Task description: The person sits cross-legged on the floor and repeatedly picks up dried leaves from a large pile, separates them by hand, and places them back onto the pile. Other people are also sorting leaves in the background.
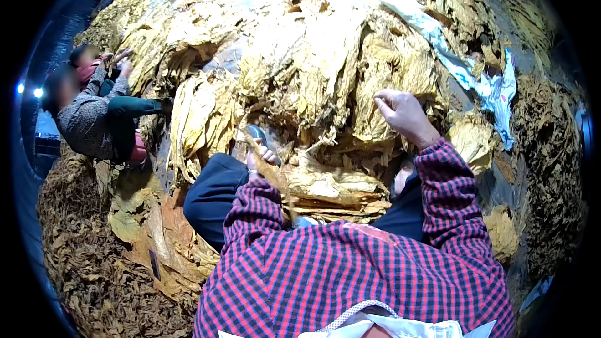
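My left hand (263,154), by my left knee, is closed round a long brown dried leaf (270,175) that looks like tobacco. One end of the leaf rises above the fingers and the rest hangs toward my lap. Farther right, my right hand (405,114) is raised over the front of a big heap of yellow dried leaves (300,69). Its fingers are curled in, and what they hold, if anything, is hidden. A flat stack of leaves (338,186) lies between my legs.
At the far left another person (94,119) sits beside the heap, with someone partly hidden behind. Darker brown leaves (94,238) are piled at lower left, and more (554,175) at right. A crumpled pale blue plastic strip (498,91) lies across the heap's right side.
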### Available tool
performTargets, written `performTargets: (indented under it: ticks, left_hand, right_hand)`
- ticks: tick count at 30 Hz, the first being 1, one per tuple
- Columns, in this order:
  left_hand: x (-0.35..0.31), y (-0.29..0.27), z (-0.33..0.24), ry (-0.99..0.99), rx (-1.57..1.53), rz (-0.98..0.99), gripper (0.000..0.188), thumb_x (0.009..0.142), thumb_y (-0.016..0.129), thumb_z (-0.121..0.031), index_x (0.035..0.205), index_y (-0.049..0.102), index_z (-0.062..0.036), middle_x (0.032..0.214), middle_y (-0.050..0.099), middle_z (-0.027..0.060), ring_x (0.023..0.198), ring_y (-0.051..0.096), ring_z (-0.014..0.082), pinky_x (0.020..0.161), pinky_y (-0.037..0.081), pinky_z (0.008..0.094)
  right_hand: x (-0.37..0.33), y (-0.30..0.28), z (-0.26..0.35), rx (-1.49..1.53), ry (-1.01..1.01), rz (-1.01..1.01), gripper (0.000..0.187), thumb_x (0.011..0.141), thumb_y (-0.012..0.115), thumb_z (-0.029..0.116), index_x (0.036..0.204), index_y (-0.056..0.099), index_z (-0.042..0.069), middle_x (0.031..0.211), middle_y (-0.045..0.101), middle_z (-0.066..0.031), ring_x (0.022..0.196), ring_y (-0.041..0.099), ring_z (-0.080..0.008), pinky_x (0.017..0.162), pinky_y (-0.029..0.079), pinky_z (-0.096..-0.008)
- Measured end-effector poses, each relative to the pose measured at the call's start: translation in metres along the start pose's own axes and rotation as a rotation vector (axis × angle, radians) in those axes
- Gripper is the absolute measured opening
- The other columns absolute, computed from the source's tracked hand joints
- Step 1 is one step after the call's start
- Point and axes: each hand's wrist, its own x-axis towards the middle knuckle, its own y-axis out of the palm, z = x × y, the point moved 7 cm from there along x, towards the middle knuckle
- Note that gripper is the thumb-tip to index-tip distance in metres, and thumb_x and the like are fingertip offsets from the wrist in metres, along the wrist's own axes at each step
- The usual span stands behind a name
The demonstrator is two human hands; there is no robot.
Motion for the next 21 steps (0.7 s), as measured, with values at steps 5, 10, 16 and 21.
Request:
performTargets:
  ticks: [5, 10, 16, 21]
  left_hand:
    - [0.018, 0.039, -0.029, 0.485, 0.220, -0.354, 0.042, 0.089, 0.043, -0.029, 0.127, 0.038, -0.0102, 0.085, 0.054, 0.0050, 0.080, 0.051, 0.0171, 0.083, 0.040, 0.0365]
    - [0.050, 0.027, -0.020, 0.559, 0.163, -0.290, 0.050, 0.089, 0.041, -0.032, 0.134, 0.031, -0.0115, 0.088, 0.054, 0.0062, 0.088, 0.052, 0.0187, 0.090, 0.038, 0.0389]
    - [0.035, -0.025, 0.009, 0.450, 0.090, -0.428, 0.041, 0.090, 0.036, -0.039, 0.114, 0.051, -0.0096, 0.086, 0.059, 0.0084, 0.078, 0.054, 0.0210, 0.078, 0.042, 0.0376]
    - [-0.021, -0.062, 0.059, 0.117, 0.369, -0.963, 0.039, 0.089, 0.038, -0.038, 0.110, 0.052, -0.0089, 0.084, 0.059, 0.0083, 0.075, 0.054, 0.0206, 0.074, 0.043, 0.0368]
  right_hand:
    - [-0.002, 0.010, 0.016, 0.003, -0.058, 0.045, 0.019, 0.083, 0.054, 0.015, 0.090, 0.060, -0.001, 0.077, 0.061, -0.0168, 0.070, 0.060, -0.0265, 0.063, 0.046, -0.0328]
    - [-0.003, 0.016, 0.014, 0.017, -0.020, 0.094, 0.019, 0.083, 0.054, 0.014, 0.091, 0.060, -0.001, 0.077, 0.061, -0.0166, 0.068, 0.059, -0.0255, 0.063, 0.046, -0.0315]
    - [-0.011, 0.011, -0.010, 0.019, 0.069, 0.088, 0.026, 0.087, 0.050, 0.028, 0.087, 0.060, 0.005, 0.075, 0.060, -0.0154, 0.064, 0.058, -0.0241, 0.063, 0.047, -0.0366]
    - [-0.015, 0.011, -0.016, -0.085, -0.009, 0.139, 0.025, 0.086, 0.046, 0.028, 0.088, 0.058, 0.006, 0.078, 0.059, -0.0159, 0.072, 0.058, -0.0319, 0.066, 0.045, -0.0421]
